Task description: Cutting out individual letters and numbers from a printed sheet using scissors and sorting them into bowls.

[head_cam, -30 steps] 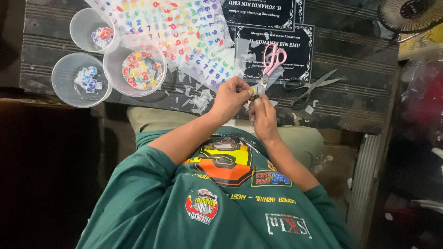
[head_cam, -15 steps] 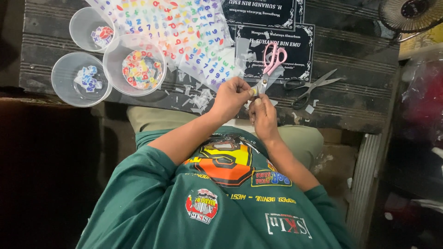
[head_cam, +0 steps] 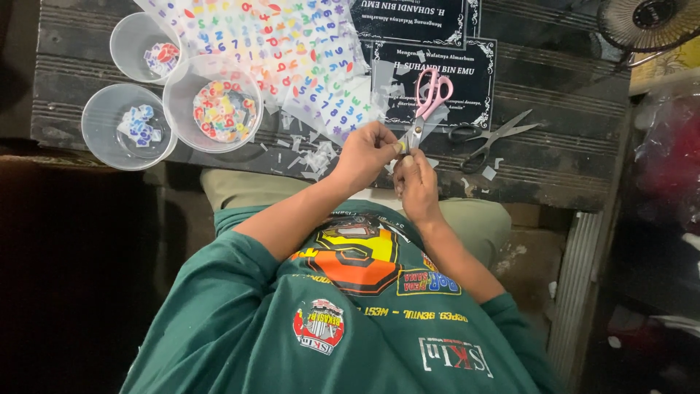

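Head view: your left hand and right hand are meeting, pinching a small cut piece — pink-handled scissors lying at 12 o'clock, 3 clear cups at 9.

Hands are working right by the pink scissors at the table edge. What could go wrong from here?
1. The left hand and right hand pinch a tiny piece right at the tips of the scissors; a fingertip could get nicked.
2. The piece sits over the table edge; if it slips, it probably drops onto the lap.
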